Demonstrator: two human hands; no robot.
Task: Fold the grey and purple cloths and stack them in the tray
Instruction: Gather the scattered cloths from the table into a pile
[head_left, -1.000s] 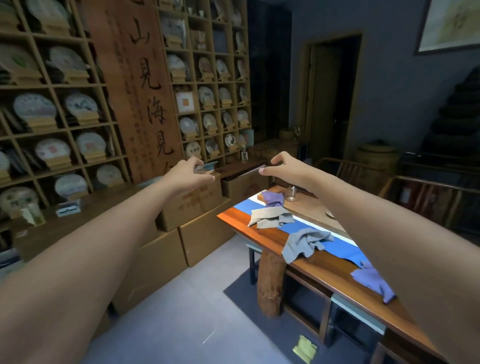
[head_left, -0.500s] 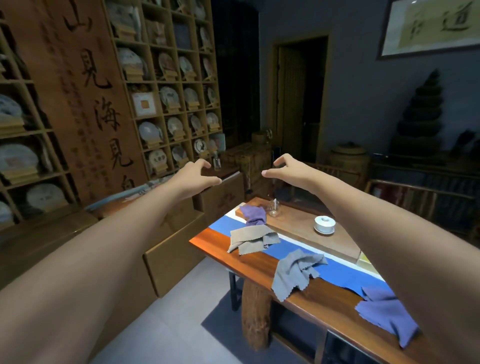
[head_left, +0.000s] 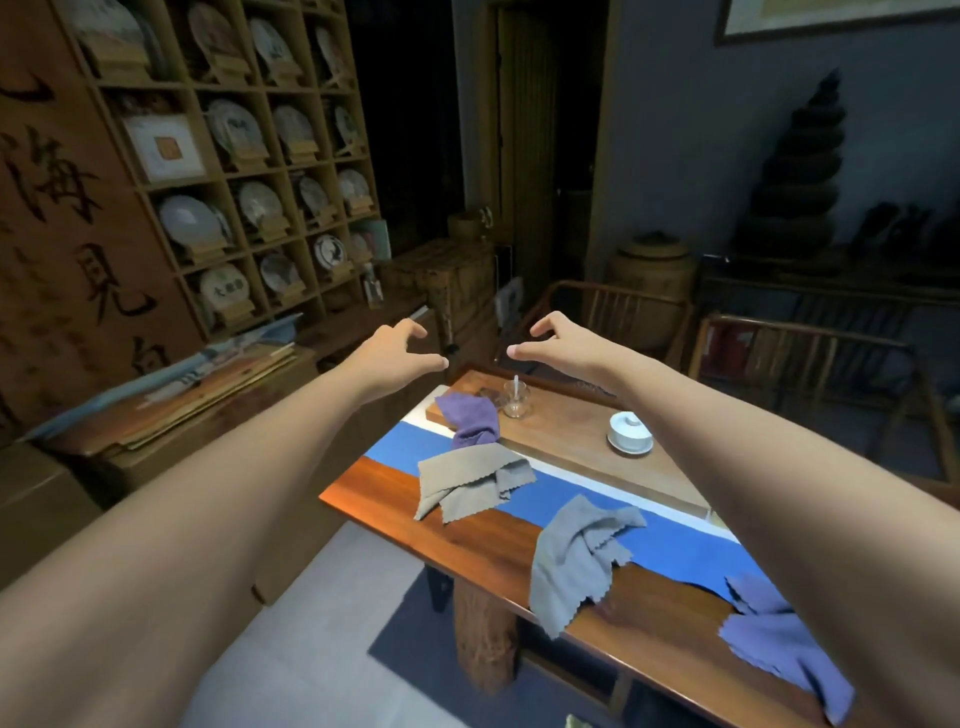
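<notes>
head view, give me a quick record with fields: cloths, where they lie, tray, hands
cloths: four, all unfolded
far purple cloth: draped over the wooden tray's near-left corner
tan-grey cloth: crumpled on the table, just in front of it
grey cloth: hanging over the table's near edge
near purple cloth: by the right forearm, at the table edge
wooden tray: holds a glass cup and a white lidded cup
left hand: raised, empty
right hand: raised, empty

Glossy wooden table (head_left: 483, 535), matt cloths (head_left: 470, 480)

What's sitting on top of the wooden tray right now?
On the wooden tray: a purple cloth draped over its near edge, a glass cup and a white lidded cup. The right forearm hides its far right end.
</notes>
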